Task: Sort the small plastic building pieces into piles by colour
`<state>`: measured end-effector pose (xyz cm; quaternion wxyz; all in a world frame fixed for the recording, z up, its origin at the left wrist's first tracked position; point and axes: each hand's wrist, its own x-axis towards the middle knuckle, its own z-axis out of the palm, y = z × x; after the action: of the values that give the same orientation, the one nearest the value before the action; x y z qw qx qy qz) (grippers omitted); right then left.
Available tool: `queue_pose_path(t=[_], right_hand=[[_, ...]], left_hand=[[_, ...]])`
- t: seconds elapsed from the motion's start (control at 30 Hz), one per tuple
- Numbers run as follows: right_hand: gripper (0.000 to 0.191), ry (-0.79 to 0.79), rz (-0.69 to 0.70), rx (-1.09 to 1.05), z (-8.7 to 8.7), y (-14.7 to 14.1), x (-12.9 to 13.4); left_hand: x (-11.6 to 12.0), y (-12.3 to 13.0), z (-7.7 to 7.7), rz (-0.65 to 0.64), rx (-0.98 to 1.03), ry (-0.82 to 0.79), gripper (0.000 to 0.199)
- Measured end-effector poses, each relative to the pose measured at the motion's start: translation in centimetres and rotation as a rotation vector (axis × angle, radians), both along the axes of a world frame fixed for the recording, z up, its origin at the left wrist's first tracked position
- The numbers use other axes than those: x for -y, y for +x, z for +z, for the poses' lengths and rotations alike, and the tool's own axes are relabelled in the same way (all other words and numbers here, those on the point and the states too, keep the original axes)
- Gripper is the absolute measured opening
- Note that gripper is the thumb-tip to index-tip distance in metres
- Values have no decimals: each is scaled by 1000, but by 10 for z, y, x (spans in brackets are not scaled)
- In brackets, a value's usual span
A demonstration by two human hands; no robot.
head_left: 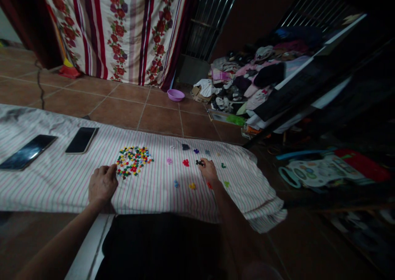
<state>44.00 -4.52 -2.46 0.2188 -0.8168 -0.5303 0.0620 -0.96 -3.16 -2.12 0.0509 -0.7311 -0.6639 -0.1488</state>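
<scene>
A heap of small multicoloured pieces lies on a striped cloth. My left hand rests at the heap's left edge, fingers bent; whatever its fingertips may hold is too small to make out. To the right, small single-colour groups are spread out, among them red pieces, pink pieces, yellow pieces, blue pieces and dark grey pieces. My right hand has its fingertips pinched together at the black pieces. Orange pieces sit beside my right wrist.
Two phones lie on the cloth at the left. Beyond its far edge are a tiled floor, a purple basin and a floral curtain. Piled clothes and a baby walker toy are at the right.
</scene>
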Motion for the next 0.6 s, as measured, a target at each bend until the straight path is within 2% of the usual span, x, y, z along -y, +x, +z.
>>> queue_pose_path(t=[0.13,0.43,0.6], right_hand=[[39,-32,-10,60,-2,-2,-6],[21,11,66,97,-3,-1,-3],[25,9,83,68,-1,1,-3]], left_hand=[[0,0,0,-3,-4,-7,39],[-1,0,-1,8,-16,-11,39],[-2,-1,-2,-1,-42,-10,43]])
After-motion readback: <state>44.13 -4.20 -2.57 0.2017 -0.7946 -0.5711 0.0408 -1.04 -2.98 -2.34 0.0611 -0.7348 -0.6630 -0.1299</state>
